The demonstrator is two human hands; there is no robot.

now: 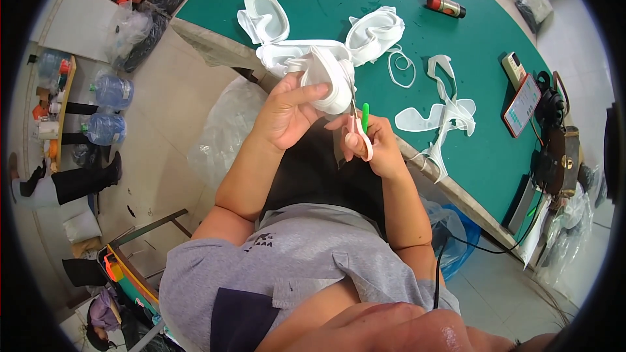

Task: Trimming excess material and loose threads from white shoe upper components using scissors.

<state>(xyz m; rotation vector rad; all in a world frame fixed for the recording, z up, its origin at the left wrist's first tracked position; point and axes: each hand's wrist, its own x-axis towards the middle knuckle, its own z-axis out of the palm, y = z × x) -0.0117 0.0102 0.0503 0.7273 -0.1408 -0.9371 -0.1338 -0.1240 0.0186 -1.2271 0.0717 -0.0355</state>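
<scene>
My left hand (pixel 288 116) is closed on a white shoe upper (pixel 336 85), its thumb lying over the piece at the table's near edge. In my right hand (pixel 379 150) is a pair of scissors (pixel 366 145) with pale handles, fingers through the loops. The blades point away from me and lie against the right side of the upper; whether they are parted I cannot tell. A green stick-like thing (pixel 365 116) shows beside the handles. Just beyond my hands are more white uppers, one at the left (pixel 268 16) and one at the right (pixel 375 34).
White offcuts (pixel 447 114) and a thin looped strip (pixel 402 68) lie on the green table (pixel 479 156). A hammer (pixel 445 5) rests at the far side. Toward the right are a phone (pixel 521 105) and a remote-like device (pixel 514 68). Water jugs (pixel 112 91) stand at left.
</scene>
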